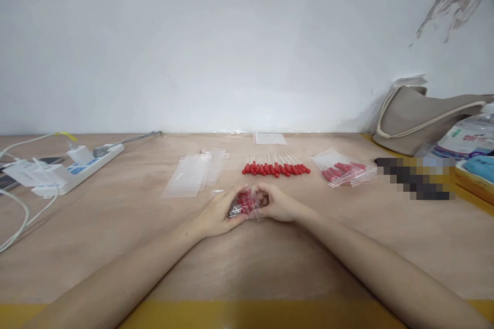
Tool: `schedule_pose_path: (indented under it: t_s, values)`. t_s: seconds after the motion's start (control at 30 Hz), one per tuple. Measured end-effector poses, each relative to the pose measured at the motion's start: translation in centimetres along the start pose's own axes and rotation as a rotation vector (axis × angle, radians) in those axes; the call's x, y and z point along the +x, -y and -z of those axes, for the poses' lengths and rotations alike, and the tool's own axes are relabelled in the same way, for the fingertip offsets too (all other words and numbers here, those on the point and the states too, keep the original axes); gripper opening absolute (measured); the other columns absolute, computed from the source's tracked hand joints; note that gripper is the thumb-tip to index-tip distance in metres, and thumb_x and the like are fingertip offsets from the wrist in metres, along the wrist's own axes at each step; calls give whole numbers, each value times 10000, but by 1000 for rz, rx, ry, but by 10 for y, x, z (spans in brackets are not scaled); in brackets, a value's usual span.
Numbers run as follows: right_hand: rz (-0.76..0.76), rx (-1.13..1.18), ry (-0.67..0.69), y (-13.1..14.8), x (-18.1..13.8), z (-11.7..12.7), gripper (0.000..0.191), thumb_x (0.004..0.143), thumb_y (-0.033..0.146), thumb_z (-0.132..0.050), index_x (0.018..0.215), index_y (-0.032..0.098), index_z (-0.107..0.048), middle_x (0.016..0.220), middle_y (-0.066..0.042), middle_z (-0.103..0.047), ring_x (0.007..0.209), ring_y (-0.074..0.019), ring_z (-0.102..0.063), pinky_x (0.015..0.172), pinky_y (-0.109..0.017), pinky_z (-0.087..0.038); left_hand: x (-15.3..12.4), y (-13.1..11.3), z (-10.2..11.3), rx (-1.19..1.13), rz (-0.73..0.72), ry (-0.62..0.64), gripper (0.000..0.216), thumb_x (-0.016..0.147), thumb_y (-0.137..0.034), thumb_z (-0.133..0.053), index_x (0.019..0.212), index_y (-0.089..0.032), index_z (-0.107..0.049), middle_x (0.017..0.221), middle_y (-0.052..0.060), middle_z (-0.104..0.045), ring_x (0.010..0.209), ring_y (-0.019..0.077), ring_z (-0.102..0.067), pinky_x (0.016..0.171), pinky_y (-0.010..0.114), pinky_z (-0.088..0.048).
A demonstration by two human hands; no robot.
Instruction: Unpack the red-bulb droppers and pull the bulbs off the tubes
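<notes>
Between my two hands is a small clear zip bag (pixel 247 202) with red-tipped sticks inside. My left hand (pixel 221 214) is wrapped round the bag's left side. At the right end, by the bag's edge, the fingers of my right hand (pixel 276 202) pinch the plastic. Just beyond them lies a row of loose white sticks with red tips (pixel 276 168), tips facing me. Flat empty clear bags (pixel 189 175) overlap to the left of that row. To its right is a pile of filled bags (pixel 341 168) with red-tipped sticks in them.
A white power strip (pixel 92 167) with plugged-in chargers and cables occupies the left side. Near the wall lies another small clear bag (pixel 270 139). On the right are a blurred-out dark object (pixel 415 177), a grey-beige bag (pixel 417 115) and a plastic bottle (pixel 469 136).
</notes>
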State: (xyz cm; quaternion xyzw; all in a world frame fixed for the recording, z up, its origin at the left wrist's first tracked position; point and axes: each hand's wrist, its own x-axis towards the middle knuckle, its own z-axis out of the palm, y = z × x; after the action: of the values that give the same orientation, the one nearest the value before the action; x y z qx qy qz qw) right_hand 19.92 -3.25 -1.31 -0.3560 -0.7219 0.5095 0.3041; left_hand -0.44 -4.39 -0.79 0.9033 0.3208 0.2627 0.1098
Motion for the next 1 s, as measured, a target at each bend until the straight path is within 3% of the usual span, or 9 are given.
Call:
schedule_pose_path:
  t_s: [0.33, 0.6, 0.77, 1.0]
  values:
    - [-95, -37, -31, 0, -1, 47, 409, 485, 210, -752, 771, 173, -461, 567, 86, -464, 509, -54, -428, 464, -179, -344, -2, 1, 0, -71, 65, 38, 558, 787, -343, -553, 1272, -226, -304, 1201, 73, -527, 1072, 218, -517, 889, 368, -427]
    - [7, -203, 6, -6, 0, 42, 420, 487, 246, -766, 805, 168, -502, 644, 67, -470, 549, -58, -428, 476, -187, -340, 0, -1, 1, -137, 58, 52, 537, 789, -336, -554, 1258, -219, -320, 1177, 73, -545, 1052, 204, -537, 894, 364, -437]
    - [33, -88, 71, -4, -2, 46, 326, 564, 284, -732, 819, 149, -579, 734, 12, -589, 634, -88, -532, 589, -226, -422, 0, 0, 1, -150, 72, 54, 535, 787, -321, -557, 1257, -227, -321, 1187, 69, -540, 1072, 208, -527, 904, 373, -433]
    - [-174, 293, 41, -3, -7, 60, 391, 509, 231, -772, 853, 135, -615, 723, -10, -648, 631, -106, -602, 637, -256, -494, 0, 0, 2, -143, 65, 49, 535, 786, -338, -562, 1254, -223, -330, 1189, 68, -541, 1078, 201, -521, 909, 363, -426]
